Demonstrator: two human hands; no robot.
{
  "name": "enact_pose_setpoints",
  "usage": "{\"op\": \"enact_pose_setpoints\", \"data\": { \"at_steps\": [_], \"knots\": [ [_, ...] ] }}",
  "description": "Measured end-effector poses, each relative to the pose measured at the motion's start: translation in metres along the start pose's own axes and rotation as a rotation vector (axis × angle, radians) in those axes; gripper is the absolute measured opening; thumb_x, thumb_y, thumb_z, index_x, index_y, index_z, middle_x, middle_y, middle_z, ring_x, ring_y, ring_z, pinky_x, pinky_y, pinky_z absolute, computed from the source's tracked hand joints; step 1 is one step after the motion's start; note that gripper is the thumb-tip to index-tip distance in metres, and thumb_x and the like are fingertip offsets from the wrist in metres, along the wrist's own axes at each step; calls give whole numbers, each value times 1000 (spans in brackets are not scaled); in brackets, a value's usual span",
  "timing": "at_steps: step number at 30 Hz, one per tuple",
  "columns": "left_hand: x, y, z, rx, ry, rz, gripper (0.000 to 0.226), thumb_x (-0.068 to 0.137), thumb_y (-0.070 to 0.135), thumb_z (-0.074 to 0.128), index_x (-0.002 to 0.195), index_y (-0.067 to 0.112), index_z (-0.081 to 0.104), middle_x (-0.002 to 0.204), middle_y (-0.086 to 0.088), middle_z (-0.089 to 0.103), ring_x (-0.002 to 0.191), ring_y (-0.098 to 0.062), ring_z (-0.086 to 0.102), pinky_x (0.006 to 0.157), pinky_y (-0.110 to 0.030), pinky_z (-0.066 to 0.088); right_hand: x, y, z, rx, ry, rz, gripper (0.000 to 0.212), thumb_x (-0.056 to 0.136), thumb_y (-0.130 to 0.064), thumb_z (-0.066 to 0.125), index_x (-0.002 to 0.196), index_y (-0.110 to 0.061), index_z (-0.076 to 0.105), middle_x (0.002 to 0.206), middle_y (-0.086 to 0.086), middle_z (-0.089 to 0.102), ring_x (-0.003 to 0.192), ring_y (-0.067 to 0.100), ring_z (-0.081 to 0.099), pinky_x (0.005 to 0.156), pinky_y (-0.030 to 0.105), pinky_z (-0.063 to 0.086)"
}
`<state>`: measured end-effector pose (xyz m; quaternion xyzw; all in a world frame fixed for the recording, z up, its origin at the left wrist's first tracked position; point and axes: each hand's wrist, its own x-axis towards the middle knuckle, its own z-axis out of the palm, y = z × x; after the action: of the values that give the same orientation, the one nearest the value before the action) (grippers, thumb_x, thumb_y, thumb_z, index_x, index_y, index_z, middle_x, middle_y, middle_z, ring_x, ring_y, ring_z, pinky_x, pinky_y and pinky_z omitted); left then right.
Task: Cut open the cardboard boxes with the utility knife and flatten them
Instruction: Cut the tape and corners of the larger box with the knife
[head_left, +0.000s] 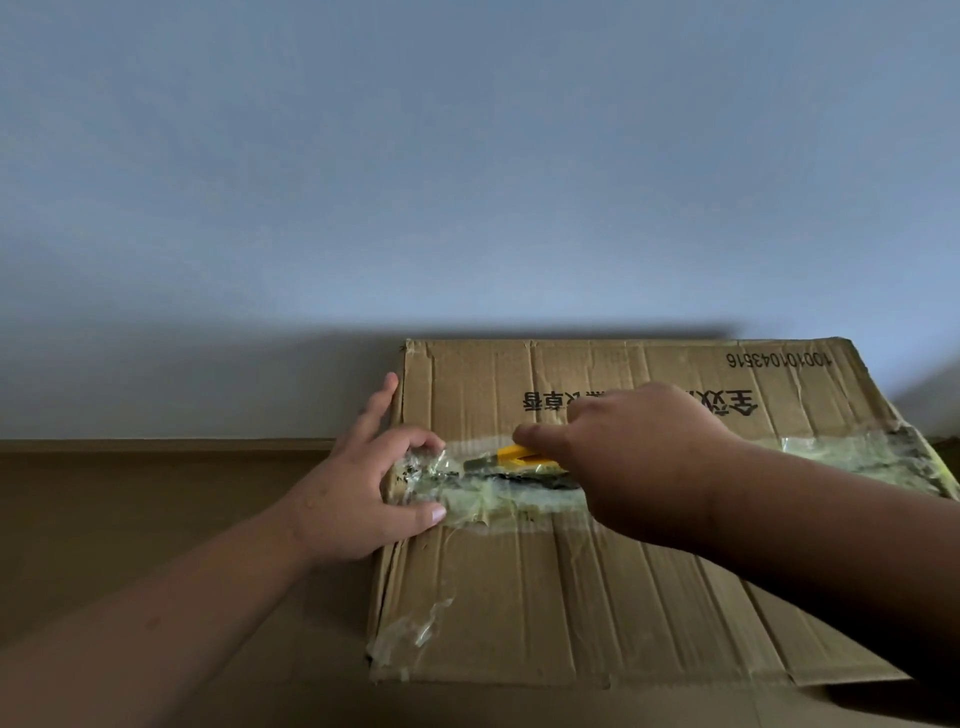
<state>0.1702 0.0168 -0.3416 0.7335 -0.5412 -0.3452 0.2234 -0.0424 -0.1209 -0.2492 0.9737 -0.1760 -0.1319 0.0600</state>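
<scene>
A brown cardboard box (597, 597) with printed characters lies in front of me, its top seam covered by crinkled clear tape (498, 499). My right hand (634, 457) grips a yellow utility knife (514, 457), whose blade points left into the taped seam, where a dark slit shows. My left hand (363, 488) rests at the box's left edge, thumb and fingers pressed on either side of the tape end. Most of the knife handle is hidden inside my right fist.
The box sits on a brown surface (156, 509) that runs to a pale blue-grey wall (467, 182) just behind. The box's far edge is close to that wall. Loose tape scraps (415, 629) cling to the near left corner.
</scene>
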Motion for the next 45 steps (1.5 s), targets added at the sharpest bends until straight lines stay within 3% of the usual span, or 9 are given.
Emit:
{"op": "enact_pose_setpoints", "data": {
  "at_steps": [5,12,15,19,22,27,33,40,45],
  "knots": [
    [1,-2,0,-11,2,-9,51,75,46,77,115,57,47,146,41,-30,147,-2,-4,115,-38,29,6,-15,-4,19,-7,-10,62,92,-11,43,147,-37,29,104,2,58,82,24,62,68,36,55],
    [1,-3,-1,13,-10,-17,52,74,47,76,113,60,45,141,44,-32,148,-8,3,111,-42,36,19,-28,-3,-30,-19,1,57,94,-12,42,147,-32,34,99,4,56,71,25,48,55,29,39],
    [1,0,0,10,-8,-14,49,75,45,77,112,57,48,140,44,-31,142,1,4,111,-38,34,20,-29,-6,-46,-55,-10,52,94,-12,42,143,-28,41,102,3,60,73,26,52,55,30,40],
    [1,2,0,26,-14,-29,49,75,44,77,113,56,48,146,39,-32,146,-3,-6,115,-42,28,23,-28,-12,-98,-130,-20,40,93,-9,46,130,-23,53,71,-2,42,59,21,42,56,31,43],
    [2,3,-1,38,-25,-45,49,76,43,76,115,55,48,148,35,-34,146,-5,-18,118,-44,22,21,-24,-14,-145,-149,-16,38,91,-7,47,124,-22,58,71,-3,45,56,19,44,48,27,34],
    [3,5,-2,52,-31,-65,51,75,42,76,114,56,47,145,37,-36,146,-6,-19,118,-46,23,18,-22,-9,-128,-112,-35,51,91,-6,40,139,-21,45,71,-3,42,55,19,43,46,27,35],
    [4,7,-2,74,-51,-74,52,75,43,76,114,59,44,138,41,-39,148,-9,-16,117,-49,26,15,-21,5,-57,-57,-10,56,95,-11,39,149,-26,32,103,4,58,72,25,54,51,30,40],
    [5,5,-3,92,-46,-77,53,76,45,76,117,59,44,146,34,-37,147,-9,-20,119,-48,18,1,1,7,-112,-175,0,45,91,-8,42,132,-27,50,84,-2,57,71,23,59,60,31,51],
    [5,6,-4,154,-43,-75,53,75,50,74,118,57,43,147,29,-41,145,-9,-26,120,-47,13,-21,18,18,-123,-139,16,56,93,-11,39,145,-31,32,104,3,63,85,28,64,67,34,50]
  ]
}}
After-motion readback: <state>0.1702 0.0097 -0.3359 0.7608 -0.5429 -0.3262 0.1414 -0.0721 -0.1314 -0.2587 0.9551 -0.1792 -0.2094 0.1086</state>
